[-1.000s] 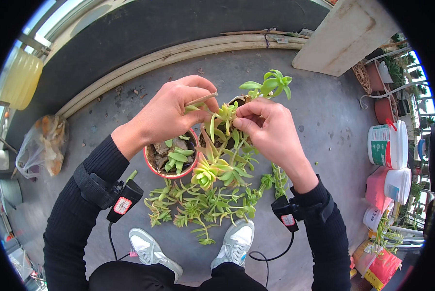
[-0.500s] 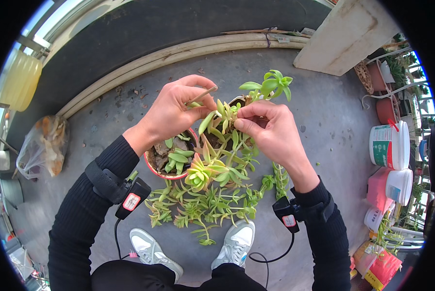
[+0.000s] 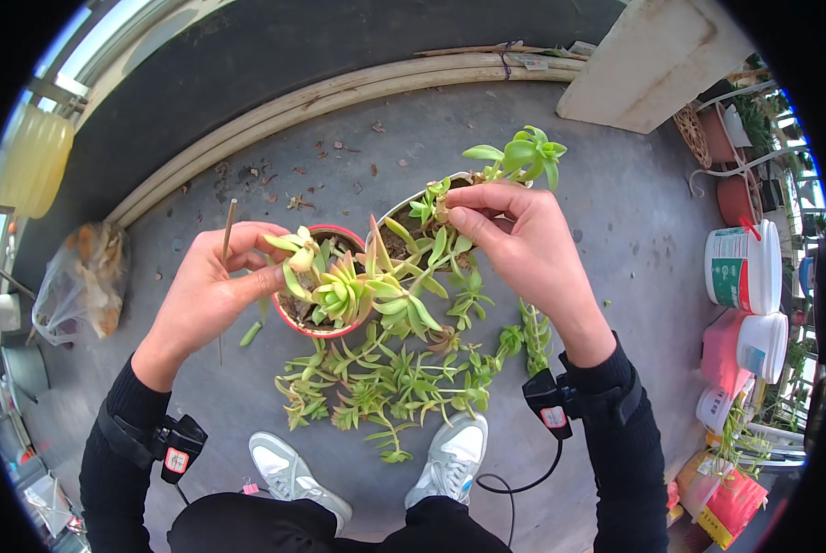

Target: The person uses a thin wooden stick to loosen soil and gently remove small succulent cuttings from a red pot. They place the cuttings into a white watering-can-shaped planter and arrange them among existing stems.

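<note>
Change: the left hand [image 3: 212, 293] is pulling away from the right one, out to the red pot [image 3: 295, 323], since a second ago.
Left hand: curling around a thin stick [image 3: 227, 241] and a pale cutting [image 3: 295, 251].
Right hand [image 3: 521, 249]: pinching closed on a sprig [image 3: 434, 205] in the white pot [image 3: 404, 205].
Meaning: probably planting cuttings one by one.
Floor [image 3: 615, 212]: grey concrete, loose cuttings [image 3: 385, 387] lying below both hands.
Room: tubs [image 3: 743, 267] standing far right, a plastic bag [image 3: 79, 281] far left.
</note>
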A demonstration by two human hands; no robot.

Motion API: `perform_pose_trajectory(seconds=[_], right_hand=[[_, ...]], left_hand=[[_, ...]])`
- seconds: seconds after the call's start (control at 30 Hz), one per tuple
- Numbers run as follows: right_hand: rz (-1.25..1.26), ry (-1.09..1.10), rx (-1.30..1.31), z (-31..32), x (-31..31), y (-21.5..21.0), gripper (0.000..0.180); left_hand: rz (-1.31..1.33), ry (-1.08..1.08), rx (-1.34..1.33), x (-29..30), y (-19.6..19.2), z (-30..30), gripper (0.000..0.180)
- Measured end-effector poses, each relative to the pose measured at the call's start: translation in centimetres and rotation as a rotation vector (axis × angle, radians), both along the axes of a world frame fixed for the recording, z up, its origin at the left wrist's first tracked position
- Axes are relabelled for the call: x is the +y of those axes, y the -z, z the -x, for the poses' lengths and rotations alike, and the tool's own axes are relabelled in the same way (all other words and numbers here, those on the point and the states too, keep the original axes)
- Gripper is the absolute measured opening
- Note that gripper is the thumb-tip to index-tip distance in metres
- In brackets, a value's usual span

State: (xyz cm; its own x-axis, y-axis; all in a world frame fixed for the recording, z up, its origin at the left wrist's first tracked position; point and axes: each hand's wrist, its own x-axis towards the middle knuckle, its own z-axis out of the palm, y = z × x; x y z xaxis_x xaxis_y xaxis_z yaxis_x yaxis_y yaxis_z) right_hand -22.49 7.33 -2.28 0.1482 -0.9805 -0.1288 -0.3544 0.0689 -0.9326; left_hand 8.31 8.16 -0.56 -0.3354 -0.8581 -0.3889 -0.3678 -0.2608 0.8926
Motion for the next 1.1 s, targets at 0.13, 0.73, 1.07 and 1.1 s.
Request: perform_pose_trajectory(seconds=[0.13, 0.73, 1.07, 1.1], right_hand=[[-0.007, 0.027, -0.009, -0.1, 0.3, -0.2, 0.024], [0.614, -0.53, 1.552, -7.2, -0.6, -4.8, 0.024], [0.798, -0.693, 1.337, -5.8, -2.2, -4.5, 0.009], [0.828, -0.697, 1.288, -5.4, -2.2, -4.4, 0.009]], left_hand=[[-0.084, 0.275, -0.279, 3.9, 0.2, 0.1, 0.032], [0.07, 0.876, -0.375, 8.5, 6.0, 7.3, 0.019], [0.091, 0.908, -0.414, 8.9, 6.8, 8.0, 0.016], [0.102, 0.868, -0.387, 8.8, 6.5, 7.9, 0.015]])
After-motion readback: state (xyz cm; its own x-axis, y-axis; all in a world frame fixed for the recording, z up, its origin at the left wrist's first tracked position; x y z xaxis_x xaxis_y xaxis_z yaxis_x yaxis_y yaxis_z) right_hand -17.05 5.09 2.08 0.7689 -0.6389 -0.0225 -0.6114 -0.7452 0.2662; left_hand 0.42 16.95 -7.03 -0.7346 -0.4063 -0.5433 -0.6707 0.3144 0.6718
